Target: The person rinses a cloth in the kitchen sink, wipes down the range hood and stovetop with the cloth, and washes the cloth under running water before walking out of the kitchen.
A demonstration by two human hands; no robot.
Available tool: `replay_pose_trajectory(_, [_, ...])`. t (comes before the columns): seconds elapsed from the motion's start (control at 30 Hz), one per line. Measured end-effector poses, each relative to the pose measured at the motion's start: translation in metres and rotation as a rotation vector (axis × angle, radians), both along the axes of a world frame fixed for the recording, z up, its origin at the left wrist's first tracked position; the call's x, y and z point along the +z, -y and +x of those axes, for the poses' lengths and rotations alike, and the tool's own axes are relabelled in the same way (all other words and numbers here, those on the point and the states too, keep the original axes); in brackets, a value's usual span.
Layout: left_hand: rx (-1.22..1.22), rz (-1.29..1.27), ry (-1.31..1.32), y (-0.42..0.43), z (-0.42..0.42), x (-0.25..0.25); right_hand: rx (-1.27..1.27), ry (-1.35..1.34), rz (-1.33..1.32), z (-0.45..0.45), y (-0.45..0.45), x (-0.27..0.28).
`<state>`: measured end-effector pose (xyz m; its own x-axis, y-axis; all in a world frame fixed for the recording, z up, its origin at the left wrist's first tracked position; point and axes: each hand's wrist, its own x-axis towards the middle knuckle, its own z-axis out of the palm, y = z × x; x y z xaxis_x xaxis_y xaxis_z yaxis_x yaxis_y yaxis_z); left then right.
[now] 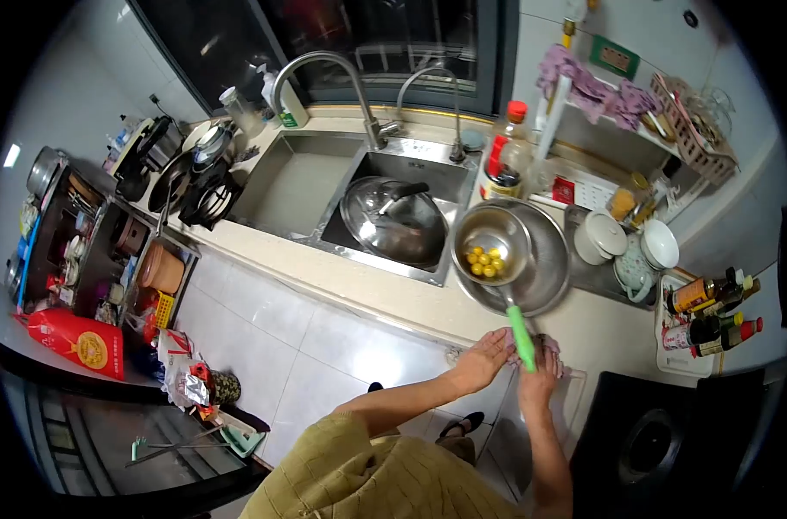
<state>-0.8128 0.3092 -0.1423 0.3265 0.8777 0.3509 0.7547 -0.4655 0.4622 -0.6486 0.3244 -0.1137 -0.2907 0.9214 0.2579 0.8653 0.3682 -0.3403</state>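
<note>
A small metal saucepan [501,227] with a green handle [521,337] rests over a wide metal basin [551,259] on the counter. Several round yellow pieces [486,261] lie in the pan; I cannot tell what they are. Its handle reaches over the counter's front edge, between my hands. Below the handle, a pinkish-purple cloth [553,345] shows at my fingers. My left hand [483,360] has its fingers closed on the cloth's left side. With its fingers partly hidden by the handle, my right hand [539,372] grips the cloth on the other side.
Left of the basin, a large lidded pan [392,221] sits in the right sink bowl [450,177]; cloudy water stands in the left bowl [303,186]. Bottles [504,164] stand behind the basin. White cups [599,237], a sauce tray [681,359] and a black stove [636,441] lie rightward.
</note>
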Motion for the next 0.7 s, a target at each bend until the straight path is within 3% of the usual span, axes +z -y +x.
replay_pose_trajectory(0.07, [0.033, -0.002, 0.022, 0.010, -0.041, 0.005, 0.111, -0.006, 0.029, -0.032, 0.009, -0.039])
replay_pose_trajectory(0.1, [0.064, 0.020, -0.016, 0.016, -0.067, 0.012, 0.108, 0.118, 0.000, -0.064, 0.016, -0.022])
replay_pose_trajectory(0.4, [0.468, 0.029, -0.050, 0.003, -0.281, -0.004, 0.269, 0.074, 0.016, -0.302, -0.023, -0.026])
replay_pose_trajectory(0.7, [0.693, -0.010, -0.132, 0.048, -0.423, 0.000, 0.568, 0.033, -0.028, -0.456, -0.010, -0.022])
